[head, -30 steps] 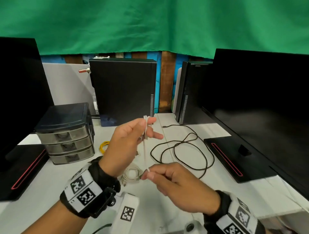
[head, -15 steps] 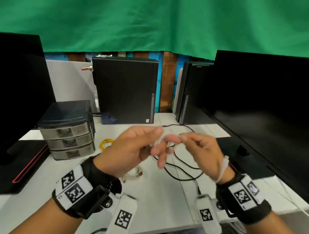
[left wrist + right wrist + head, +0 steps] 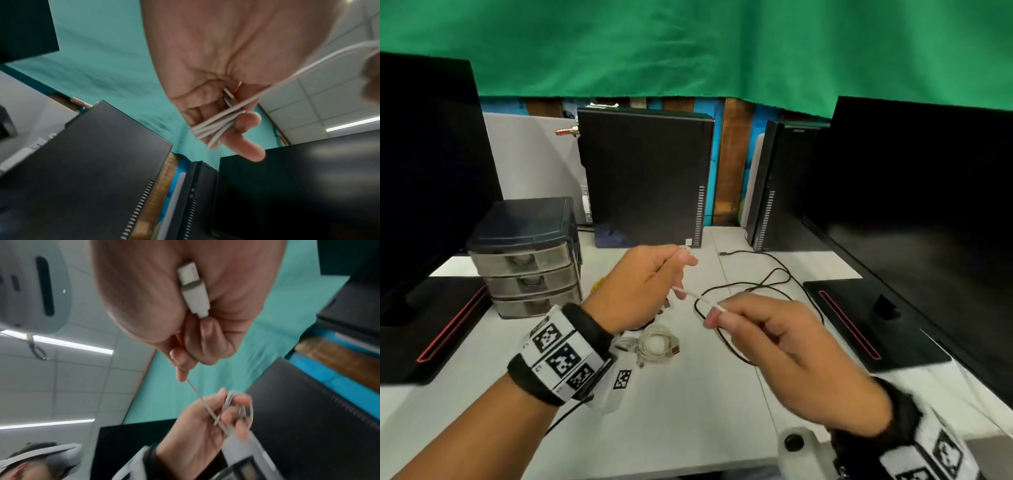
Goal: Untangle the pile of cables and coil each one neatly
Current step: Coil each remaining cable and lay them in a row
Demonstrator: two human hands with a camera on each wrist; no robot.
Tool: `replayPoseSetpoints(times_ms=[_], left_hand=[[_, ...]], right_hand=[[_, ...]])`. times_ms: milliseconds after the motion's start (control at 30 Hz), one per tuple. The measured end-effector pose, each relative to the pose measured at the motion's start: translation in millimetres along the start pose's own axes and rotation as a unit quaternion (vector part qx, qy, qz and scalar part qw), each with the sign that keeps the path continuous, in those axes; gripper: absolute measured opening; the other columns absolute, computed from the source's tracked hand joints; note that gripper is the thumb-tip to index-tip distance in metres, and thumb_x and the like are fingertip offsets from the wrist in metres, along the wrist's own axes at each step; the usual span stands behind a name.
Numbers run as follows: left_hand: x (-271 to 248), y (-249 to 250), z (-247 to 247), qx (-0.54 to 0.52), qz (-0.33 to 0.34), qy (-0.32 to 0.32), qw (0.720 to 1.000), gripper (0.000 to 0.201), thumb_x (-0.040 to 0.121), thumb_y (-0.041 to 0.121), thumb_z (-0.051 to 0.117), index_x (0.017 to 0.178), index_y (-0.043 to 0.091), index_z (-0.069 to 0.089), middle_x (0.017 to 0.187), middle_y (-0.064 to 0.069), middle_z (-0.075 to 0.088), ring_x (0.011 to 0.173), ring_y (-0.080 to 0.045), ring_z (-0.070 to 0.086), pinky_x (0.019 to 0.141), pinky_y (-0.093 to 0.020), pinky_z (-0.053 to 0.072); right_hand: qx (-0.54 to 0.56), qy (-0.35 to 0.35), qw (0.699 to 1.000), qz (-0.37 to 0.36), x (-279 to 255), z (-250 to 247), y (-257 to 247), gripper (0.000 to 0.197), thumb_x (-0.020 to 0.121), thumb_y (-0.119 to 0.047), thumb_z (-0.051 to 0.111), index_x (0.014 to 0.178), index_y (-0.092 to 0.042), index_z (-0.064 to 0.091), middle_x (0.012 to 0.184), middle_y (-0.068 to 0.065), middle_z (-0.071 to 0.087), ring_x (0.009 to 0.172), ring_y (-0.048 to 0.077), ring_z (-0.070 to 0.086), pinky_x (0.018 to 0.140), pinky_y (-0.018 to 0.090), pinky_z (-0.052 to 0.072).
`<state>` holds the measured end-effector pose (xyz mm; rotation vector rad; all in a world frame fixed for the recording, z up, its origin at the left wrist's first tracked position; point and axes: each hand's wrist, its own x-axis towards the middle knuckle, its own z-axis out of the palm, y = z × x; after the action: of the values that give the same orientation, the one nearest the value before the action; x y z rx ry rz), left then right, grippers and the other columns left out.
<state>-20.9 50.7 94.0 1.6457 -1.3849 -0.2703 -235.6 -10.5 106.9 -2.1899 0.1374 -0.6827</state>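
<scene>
Stretching between both hands' grips, the white cable [image 3: 697, 297] runs taut.

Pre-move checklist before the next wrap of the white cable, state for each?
1. Left hand grips the wound loops of the white cable: ok.
2. Right hand pinches the free end near the white plug: ok.
3. Strand between the hands taut: ok.
4. White cable clear of the black cable on the desk: ok, held above it.
5. Loops even in size: cannot tell.
6. Finished coil lies apart: ok.
</scene>
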Motion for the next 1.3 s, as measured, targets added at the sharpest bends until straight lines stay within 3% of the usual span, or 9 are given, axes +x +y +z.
replayPoseSetpoints(times_ms=[167,300,367,567,700,800,1000,1167,1300], left_hand=[[-9,15,12,-0.107,-0.022,-0.159,0.981,0.048,0.104,0.043,0.038,0.089,0.016,0.074,0.056,0.007,0.060,0.069,-0.008,0.067,0.106,-0.044,0.045],[-14,32,2,-0.272,-0.018,-0.258,0.927,0.043,0.100,0.035,0.050,0.092,0.000,0.074,0.056,0.004,0.044,0.054,-0.016,0.058,0.092,-0.028,0.049],[-15,40,-4,-0.333,-0.007,-0.235,0.913,0.034,0.098,0.031,0.052,0.085,0.016,0.078,0.056,0.002,0.042,0.053,-0.017,0.056,0.089,-0.030,0.051],[-8,38,-3,-0.508,-0.028,-0.039,0.860,0.040,0.101,0.029,0.044,0.102,0.002,0.073,0.065,-0.001,0.047,0.065,-0.018,0.061,0.088,-0.033,0.053],[-7,27,19,-0.338,-0.026,0.061,0.939,0.042,0.106,0.026,0.039,0.099,-0.007,0.065,0.078,0.005,0.068,0.086,-0.018,0.071,0.091,-0.034,0.045],[-13,23,32,-0.154,0.027,0.063,0.986,0.041,0.105,0.035,0.041,0.077,0.013,0.062,0.091,0.005,0.075,0.108,-0.005,0.067,0.090,-0.029,0.046],[-27,30,54,-0.148,0.055,0.006,0.987,0.050,0.108,0.037,0.033,0.071,0.013,0.059,0.056,0.008,0.055,0.057,-0.010,0.057,0.060,-0.034,0.050],[-30,36,60,-0.198,0.029,0.007,0.980,0.050,0.104,0.047,0.031,0.066,0.024,0.056,0.052,0.010,0.047,0.051,-0.006,0.045,0.053,-0.020,0.038],[-25,39,53,-0.247,-0.033,0.041,0.968,0.060,0.097,0.055,0.034,0.064,0.010,0.055,0.054,-0.002,0.044,0.052,-0.012,0.042,0.052,-0.023,0.036]], right_hand=[[-0.110,0.178,0.977,-0.041,7,-41,18,0.019,0.100,-0.026,0.055,0.094,-0.021,0.071,0.067,-0.003,0.056,0.060,0.009,0.050,0.058,0.013,0.040],[-0.243,0.185,0.952,-0.028,10,-45,64,0.017,0.101,-0.025,0.057,0.098,-0.017,0.072,0.075,-0.024,0.057,0.073,0.001,0.059,0.069,0.019,0.049],[-0.284,0.154,0.946,-0.020,9,-36,79,0.023,0.099,-0.031,0.053,0.099,-0.018,0.072,0.077,-0.030,0.052,0.071,-0.003,0.056,0.068,0.025,0.050],[-0.159,0.008,0.986,0.058,4,21,68,0.026,0.102,-0.034,0.045,0.095,-0.021,0.067,0.072,-0.011,0.062,0.072,0.009,0.061,0.073,0.036,0.052],[0.067,-0.011,0.987,0.145,-2,52,35,0.027,0.105,-0.017,0.047,0.120,-0.037,0.056,0.076,0.003,0.067,0.069,0.014,0.067,0.080,0.035,0.057],[0.126,0.090,0.981,0.117,-3,51,18,0.025,0.104,-0.015,0.049,0.121,-0.034,0.048,0.078,0.008,0.069,0.064,0.022,0.068,0.070,0.030,0.055],[0.140,0.212,0.966,0.040,2,28,11,0.009,0.098,0.000,0.057,0.095,-0.009,0.059,0.066,0.014,0.066,0.053,0.021,0.063,0.057,0.024,0.050],[0.077,0.228,0.970,0.021,5,20,23,0.014,0.094,-0.004,0.065,0.100,-0.017,0.063,0.074,0.002,0.067,0.065,0.016,0.065,0.060,0.026,0.052],[-0.037,0.239,0.969,0.046,6,17,38,0.028,0.085,-0.040,0.071,0.112,-0.036,0.066,0.105,-0.014,0.062,0.098,0.017,0.061,0.070,0.029,0.054]])
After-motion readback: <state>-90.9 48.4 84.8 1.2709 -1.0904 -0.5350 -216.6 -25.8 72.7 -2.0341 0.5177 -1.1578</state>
